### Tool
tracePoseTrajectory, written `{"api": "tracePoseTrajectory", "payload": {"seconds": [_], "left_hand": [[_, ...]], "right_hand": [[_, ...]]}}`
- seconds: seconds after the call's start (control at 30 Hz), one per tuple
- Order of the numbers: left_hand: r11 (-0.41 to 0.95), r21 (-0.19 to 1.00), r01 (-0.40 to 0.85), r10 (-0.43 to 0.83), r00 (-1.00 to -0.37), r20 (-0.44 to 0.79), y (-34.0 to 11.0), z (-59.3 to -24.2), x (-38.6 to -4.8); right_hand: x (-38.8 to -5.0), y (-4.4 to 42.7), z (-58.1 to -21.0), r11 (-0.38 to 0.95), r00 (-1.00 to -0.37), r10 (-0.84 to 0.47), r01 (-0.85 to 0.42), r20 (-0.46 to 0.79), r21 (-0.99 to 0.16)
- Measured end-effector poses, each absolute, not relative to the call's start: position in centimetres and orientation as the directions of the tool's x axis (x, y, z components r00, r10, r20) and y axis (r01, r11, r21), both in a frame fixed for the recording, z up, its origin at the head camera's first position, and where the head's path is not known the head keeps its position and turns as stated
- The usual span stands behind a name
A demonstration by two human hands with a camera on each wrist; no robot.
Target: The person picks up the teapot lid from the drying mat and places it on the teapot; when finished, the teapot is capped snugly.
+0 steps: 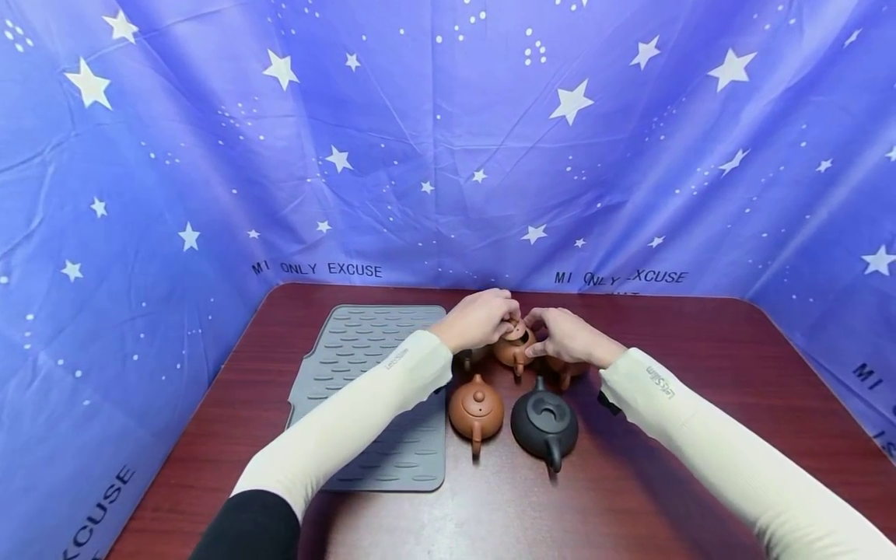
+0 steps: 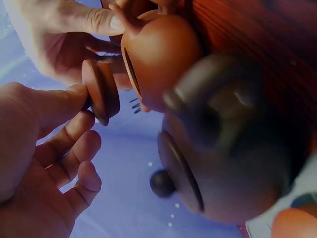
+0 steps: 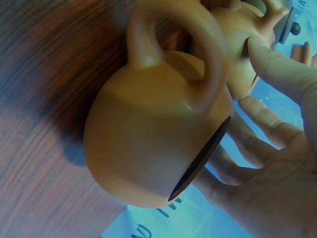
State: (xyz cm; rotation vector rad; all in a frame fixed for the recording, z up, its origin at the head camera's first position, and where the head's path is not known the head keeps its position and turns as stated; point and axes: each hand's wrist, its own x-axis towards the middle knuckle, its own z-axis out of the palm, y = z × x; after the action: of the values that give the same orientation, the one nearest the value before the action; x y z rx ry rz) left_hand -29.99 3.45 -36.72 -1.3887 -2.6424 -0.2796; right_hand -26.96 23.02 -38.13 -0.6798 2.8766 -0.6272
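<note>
My left hand (image 1: 483, 319) pinches a small brown lid (image 1: 516, 332) between thumb and fingers. In the left wrist view the lid (image 2: 106, 91) hangs tilted, apart from the mouth of an orange-brown teapot (image 2: 166, 57). My right hand (image 1: 570, 337) holds that teapot (image 1: 513, 354) at its side, thumb on the near side and fingers round the back. In the right wrist view the thumb lies against its body (image 3: 233, 37). Closer to that camera stands another brown teapot (image 3: 148, 129) with a dark opening.
Nearer on the red-brown table (image 1: 665, 490) are a lidded brown teapot (image 1: 476, 409) and a black teapot (image 1: 544, 424). A dark teapot with a round knob (image 2: 223, 168) stands beside the held one. A grey ridged mat (image 1: 378, 334) lies left; starry blue cloth hangs behind.
</note>
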Motion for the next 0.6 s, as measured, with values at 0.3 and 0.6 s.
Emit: {"api": "tracePoseTrajectory", "payload": {"seconds": [0.3,0.6], "left_hand": [[0.57,0.095,0.816,0.81,-0.577,0.098,5.2,-37.3,-30.5],[0.582,0.153,0.798,0.799,-0.597,0.073,5.4,-37.7,-31.0]], "right_hand": [[-27.2,22.8,-38.4,0.813,-0.888,-0.458,-0.401,-0.039,-0.421],[-27.3,23.2,-38.5,0.8,-0.891,-0.453,-0.394,-0.025,-0.452]]}}
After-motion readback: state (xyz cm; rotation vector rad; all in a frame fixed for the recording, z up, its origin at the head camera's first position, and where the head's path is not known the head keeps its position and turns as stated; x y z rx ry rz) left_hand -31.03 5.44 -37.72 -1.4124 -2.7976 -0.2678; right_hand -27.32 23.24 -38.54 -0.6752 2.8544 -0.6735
